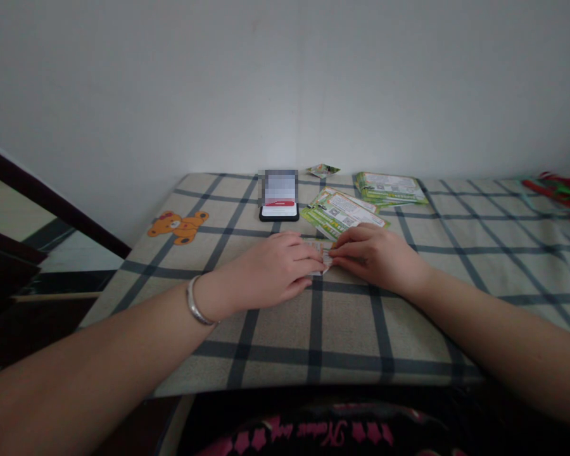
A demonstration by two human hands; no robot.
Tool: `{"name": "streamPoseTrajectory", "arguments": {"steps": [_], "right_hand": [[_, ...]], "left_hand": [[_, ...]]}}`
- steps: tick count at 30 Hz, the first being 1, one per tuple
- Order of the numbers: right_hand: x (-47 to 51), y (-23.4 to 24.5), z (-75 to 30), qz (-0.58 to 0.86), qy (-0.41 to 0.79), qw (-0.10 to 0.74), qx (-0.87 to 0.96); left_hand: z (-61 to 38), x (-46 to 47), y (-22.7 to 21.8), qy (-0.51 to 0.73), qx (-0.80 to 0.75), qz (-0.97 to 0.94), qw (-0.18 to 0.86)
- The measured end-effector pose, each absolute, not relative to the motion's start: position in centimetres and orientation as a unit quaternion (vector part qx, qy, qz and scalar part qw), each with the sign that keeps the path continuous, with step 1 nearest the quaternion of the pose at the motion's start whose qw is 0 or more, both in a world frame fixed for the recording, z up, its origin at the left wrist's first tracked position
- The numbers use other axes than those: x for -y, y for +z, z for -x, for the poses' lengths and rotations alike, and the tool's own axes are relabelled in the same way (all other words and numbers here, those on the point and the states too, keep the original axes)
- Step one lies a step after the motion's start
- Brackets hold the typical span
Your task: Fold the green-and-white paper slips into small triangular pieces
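A small printed paper card [315, 252] lies on the checked tablecloth, partly covered by my hands. My left hand [280, 269], with a silver bangle at the wrist, rests flat over the card's left part, fingers stretched out. At the card's right edge, my right hand [375, 256] has its fingertips pinched together on the paper. Just beyond that hand, a fanned pile of green and white printed cards [344, 212] lies on the cloth. Another stack of the same kind [392, 187] sits farther back on the right.
A phone [279, 212] with a lit screen lies near the wall. Beside it is a small folded paper piece [323, 170]. An orange bear cutout [178, 227] is on the left of the tablecloth [275, 335]. Red and green items [563, 190] sit at far right.
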State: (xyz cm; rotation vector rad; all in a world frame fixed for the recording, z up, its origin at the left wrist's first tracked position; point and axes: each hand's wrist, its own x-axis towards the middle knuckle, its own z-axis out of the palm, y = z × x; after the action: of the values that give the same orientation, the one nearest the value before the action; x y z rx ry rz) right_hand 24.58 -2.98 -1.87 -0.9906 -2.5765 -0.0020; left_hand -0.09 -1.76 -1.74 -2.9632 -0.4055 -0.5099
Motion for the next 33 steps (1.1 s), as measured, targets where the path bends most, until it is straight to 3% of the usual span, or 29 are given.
{"name": "streamPoseTrajectory", "arguments": {"steps": [15, 23, 33], "right_hand": [[3.04, -1.83, -24.45, 0.343, -0.025, 0.174, 0.923], [3.11, -1.88, -24.50, 0.346, -0.047, 0.173, 0.921], [2.79, -2.21, -24.65, 0.334, 0.004, 0.202, 0.920]], "left_hand": [[-0.17, 2.11, -1.84, -0.140, 0.135, 0.976, 0.095], [-0.16, 2.34, -1.80, -0.137, 0.156, 0.976, 0.066], [0.06, 2.33, -2.26, -0.145, 0.167, 0.974, 0.050]]}}
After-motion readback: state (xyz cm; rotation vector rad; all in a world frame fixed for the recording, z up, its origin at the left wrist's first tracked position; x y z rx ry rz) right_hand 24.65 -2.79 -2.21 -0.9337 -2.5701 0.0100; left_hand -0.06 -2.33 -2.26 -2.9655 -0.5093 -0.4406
